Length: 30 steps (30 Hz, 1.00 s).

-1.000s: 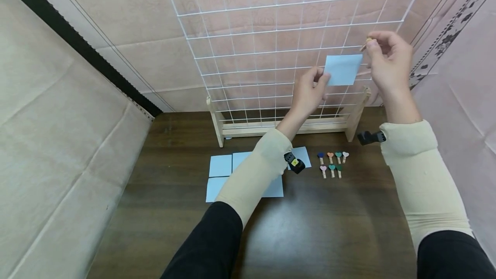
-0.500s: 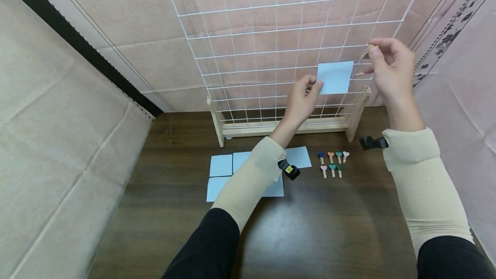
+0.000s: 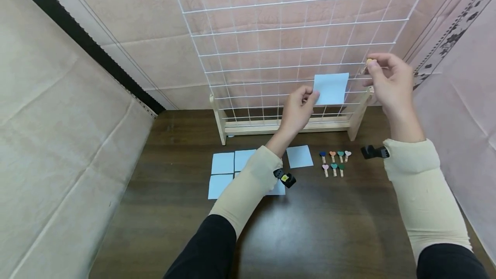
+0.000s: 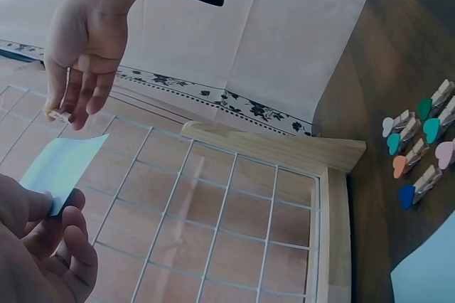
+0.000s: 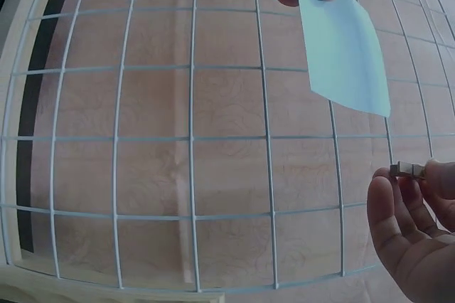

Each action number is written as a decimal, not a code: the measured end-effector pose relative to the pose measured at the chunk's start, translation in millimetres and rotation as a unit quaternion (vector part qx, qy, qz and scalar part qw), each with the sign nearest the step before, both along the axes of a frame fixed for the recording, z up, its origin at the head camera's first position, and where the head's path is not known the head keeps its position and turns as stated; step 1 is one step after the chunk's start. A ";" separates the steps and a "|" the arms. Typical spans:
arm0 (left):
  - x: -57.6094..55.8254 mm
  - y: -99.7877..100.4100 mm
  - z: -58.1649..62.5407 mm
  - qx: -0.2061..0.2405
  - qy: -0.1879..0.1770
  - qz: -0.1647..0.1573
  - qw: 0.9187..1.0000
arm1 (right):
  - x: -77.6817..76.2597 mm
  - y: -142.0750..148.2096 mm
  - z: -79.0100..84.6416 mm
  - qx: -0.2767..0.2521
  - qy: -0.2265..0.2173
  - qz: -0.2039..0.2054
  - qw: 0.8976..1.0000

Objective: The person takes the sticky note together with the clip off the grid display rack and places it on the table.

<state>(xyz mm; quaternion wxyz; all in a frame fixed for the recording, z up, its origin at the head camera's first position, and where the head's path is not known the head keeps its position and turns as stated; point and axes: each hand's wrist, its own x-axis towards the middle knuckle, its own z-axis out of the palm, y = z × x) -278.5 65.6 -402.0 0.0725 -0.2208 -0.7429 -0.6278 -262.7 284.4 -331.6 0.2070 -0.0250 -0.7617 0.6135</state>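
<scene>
My left hand pinches a light blue paper square by its left edge, in front of the lower right part of a white wire grid. To the right of the paper, my right hand pinches a small wooden clothespin with a yellow top between thumb and fingertips. A gap separates the clothespin from the paper in the right wrist view. The left wrist view also has the paper between thumb and fingers, with the other hand above it.
The grid stands in a wooden base on a dark wooden table. Several blue paper squares lie on it, partly behind my left forearm. A single square lies beside several heart-topped clothespins. Cloth-covered walls surround the table.
My left hand has lowered the paper and drawn it slightly left in front of the grid. My right hand has come down too, still pinching the clothespin.
</scene>
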 end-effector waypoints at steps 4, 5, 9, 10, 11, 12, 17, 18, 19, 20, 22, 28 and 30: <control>6.5 -2.6 -3.6 -0.006 0.009 0.003 1.000 | 5.5 -2.2 -6.2 -0.002 0.011 0.002 1.000; 8.2 -3.0 -4.5 -0.007 0.011 0.002 1.000 | 7.0 -2.7 -7.7 -0.001 0.012 0.002 1.000; 14.7 -5.1 -7.9 -0.008 0.019 0.000 1.000 | 12.4 -4.1 -13.6 0.019 0.007 -0.002 1.000; 16.3 -5.9 -8.9 -0.009 0.019 -0.001 1.000 | 13.3 -4.3 -15.1 0.025 0.006 -0.002 1.000; 17.9 -6.8 -9.9 -0.009 0.018 0.001 1.000 | 14.1 -4.3 -16.6 0.029 0.003 0.000 1.000; 19.4 -7.9 -11.0 -0.011 0.017 0.002 1.000 | 14.6 -4.5 -18.1 0.029 0.002 0.002 1.000; 25.3 -10.8 -17.5 -0.022 0.006 0.007 1.000 | 19.5 -2.0 -27.9 0.021 -0.007 0.006 1.000; 25.9 -11.1 -18.8 -0.024 0.004 0.009 1.000 | 20.4 -1.6 -29.7 0.019 -0.008 0.006 1.000; 26.5 -11.7 -19.9 -0.024 0.003 0.010 1.000 | 21.5 -1.2 -31.3 0.021 -0.011 0.005 1.000; 27.2 -12.4 -20.9 -0.023 0.001 0.010 1.000 | 22.7 -0.9 -32.7 0.025 -0.012 0.003 1.000; 28.7 -14.3 -22.1 -0.025 -0.002 0.014 1.000 | 24.9 -1.1 -34.9 0.027 -0.012 0.004 1.000; 32.2 -20.6 -23.8 -0.034 -0.002 0.022 0.999 | 31.3 -1.6 -38.9 0.046 -0.013 -0.001 0.999; 32.9 -22.1 -24.6 -0.033 -0.006 0.024 0.999 | 33.3 -0.6 -41.8 0.048 -0.017 0.001 0.999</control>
